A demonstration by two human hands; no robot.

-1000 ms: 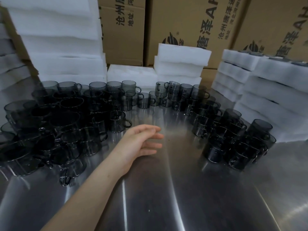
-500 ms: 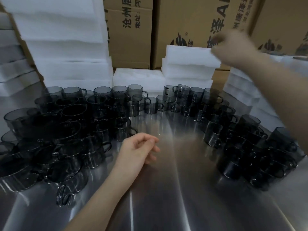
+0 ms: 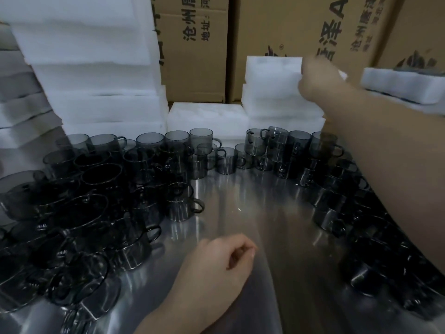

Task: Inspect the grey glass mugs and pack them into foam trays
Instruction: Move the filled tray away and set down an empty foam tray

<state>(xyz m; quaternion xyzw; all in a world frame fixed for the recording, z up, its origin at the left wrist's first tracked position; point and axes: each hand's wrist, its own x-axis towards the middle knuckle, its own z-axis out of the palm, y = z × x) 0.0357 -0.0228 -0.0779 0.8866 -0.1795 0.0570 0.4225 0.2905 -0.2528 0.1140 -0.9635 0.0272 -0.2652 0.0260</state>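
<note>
Grey glass mugs (image 3: 179,203) crowd before the top foam tray (image 3: 272,73); right hand (image 3: 317,78) at its edge, grip too blurred to tell; left hand (image 3: 216,266) loosely curled, empty. Fetching a tray, likely; next needs a firm hold.

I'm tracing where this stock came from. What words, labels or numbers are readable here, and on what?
"沧州唐", sideways, last character cut by the frame edge: left cardboard box.
"地址:河", sideways, same box.
"泽 A", large, sideways: middle cardboard box.
"沧州", smaller, same box; the rest is too blurred.
Logo on the right cardboard box: too blurred to read.
No text visible on the grey glass mugs or foam trays.
</note>
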